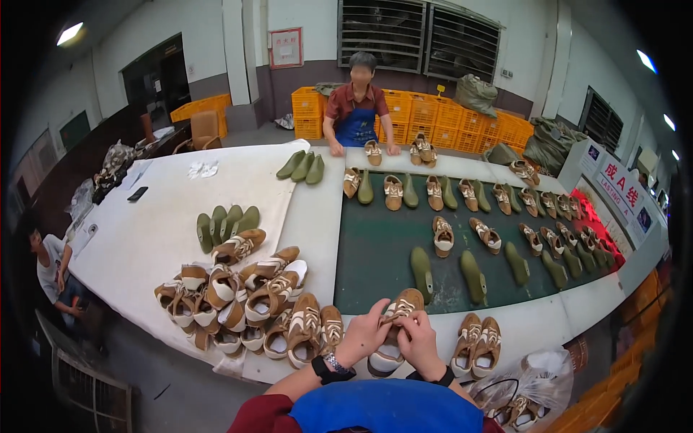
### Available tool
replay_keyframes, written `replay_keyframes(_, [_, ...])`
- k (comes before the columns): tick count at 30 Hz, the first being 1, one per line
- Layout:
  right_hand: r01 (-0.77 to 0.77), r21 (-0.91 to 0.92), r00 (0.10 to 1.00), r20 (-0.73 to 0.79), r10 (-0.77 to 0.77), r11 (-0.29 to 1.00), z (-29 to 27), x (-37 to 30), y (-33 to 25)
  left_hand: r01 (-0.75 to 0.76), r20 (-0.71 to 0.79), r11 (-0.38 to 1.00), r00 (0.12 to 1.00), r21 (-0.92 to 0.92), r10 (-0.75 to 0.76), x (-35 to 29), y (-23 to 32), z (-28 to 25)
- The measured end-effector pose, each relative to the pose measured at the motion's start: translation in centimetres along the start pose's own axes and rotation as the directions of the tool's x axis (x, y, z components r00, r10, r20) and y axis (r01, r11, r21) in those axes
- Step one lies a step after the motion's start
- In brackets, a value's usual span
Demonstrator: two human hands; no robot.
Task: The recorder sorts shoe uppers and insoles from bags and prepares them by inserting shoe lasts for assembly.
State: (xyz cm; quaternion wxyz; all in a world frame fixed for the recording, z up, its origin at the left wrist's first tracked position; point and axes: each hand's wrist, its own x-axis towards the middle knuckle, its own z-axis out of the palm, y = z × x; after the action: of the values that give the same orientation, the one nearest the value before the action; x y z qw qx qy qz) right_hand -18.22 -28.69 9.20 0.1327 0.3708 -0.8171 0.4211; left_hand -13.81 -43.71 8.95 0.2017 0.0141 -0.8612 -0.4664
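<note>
A brown sneaker (409,298) with pale trim and laces sits at the table's near edge in front of me, toe pointing away. My left hand (365,333) grips its left side, with the fingers at the lacing. From the other side my right hand (419,340) pinches the shoe around the laces and tongue; the exact bit between its fingertips is hidden. Left of my hands lies a heap of similar sneakers (261,299), and a pair of sneakers (476,344) stands to the right. Just beyond, green shoe lasts (473,277) lie in a row on the dark green conveyor belt (375,238).
More sneakers (485,234) and lasts cover the belt toward the right. Loose lasts (229,224) rest on the white table (173,209). A co-worker (359,108) stands across; another person (54,267) sits at left. Orange crates (426,115) line the wall. A plastic bag of shoes (530,386) is near right.
</note>
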Motion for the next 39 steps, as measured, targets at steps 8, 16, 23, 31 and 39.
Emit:
replay_keyframes(8, [-0.051,0.004,0.998,-0.022,0.051,0.999,0.9,-0.2,-0.5,-0.033,0.072,0.994,0.997,0.107,0.025,-0.5,0.4,-0.4])
replay_keyframes(16, [-0.028,0.285,0.975,0.218,-0.037,0.958,0.3,-0.9,1.6,0.077,0.024,0.994,0.997,-0.074,-0.075,1.8,-3.1,-2.7])
replay_keyframes(23, [0.001,0.156,0.999,0.043,-0.008,0.988,-0.1,-0.3,1.9,-0.414,0.286,0.897,0.888,0.158,0.360,1.4,-0.5,-1.1])
replay_keyframes(31, [-0.012,0.174,0.976,-0.211,0.050,0.985,-1.0,0.9,1.2,-0.457,0.240,0.884,0.872,0.093,0.426,2.0,0.4,0.3])
replay_keyframes(39, [-0.245,0.492,0.944,-0.078,0.322,0.835,1.5,-0.1,4.5,-0.328,0.233,0.945,0.919,0.002,0.318,0.4,-2.0,-2.8])
